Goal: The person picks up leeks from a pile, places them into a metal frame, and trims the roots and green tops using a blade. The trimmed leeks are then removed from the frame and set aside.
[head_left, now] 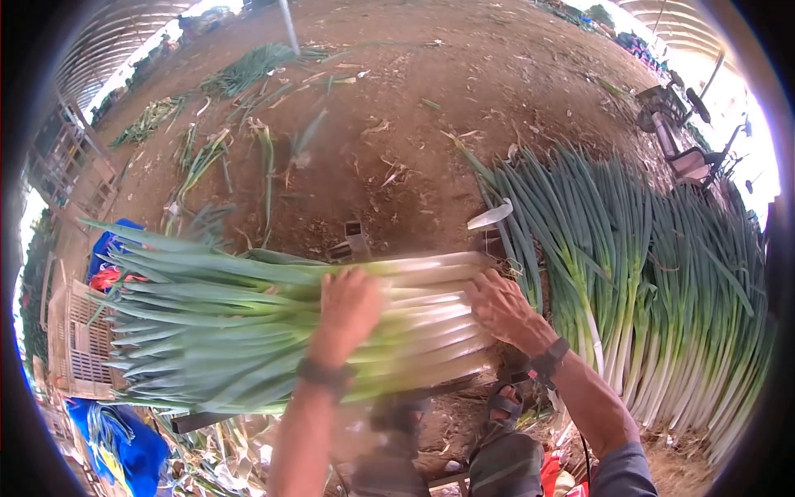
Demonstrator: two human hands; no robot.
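Note:
A broad layer of long green onions [248, 311] lies crosswise before me, leaves to the left and white stems to the right. My left hand [352, 302], partly smeared by motion, rests on the middle of the layer with its fingers curled over the stalks near the far edge. My right hand [503, 305] is at the white ends, fingers bent and closed round the outermost stems. Its fingertips are partly hidden. Both wrists wear dark bands. Beneath the layer, part of a dark support bar [203, 421] shows.
A large row of green onions [654, 306] stands on the right. Loose leaves [199, 170] litter the dirt floor [414, 108]. At left are a plastic crate [81, 340] and blue cloth or sheeting [137, 451]. A dark wheeled machine [683, 141] stands at the far right.

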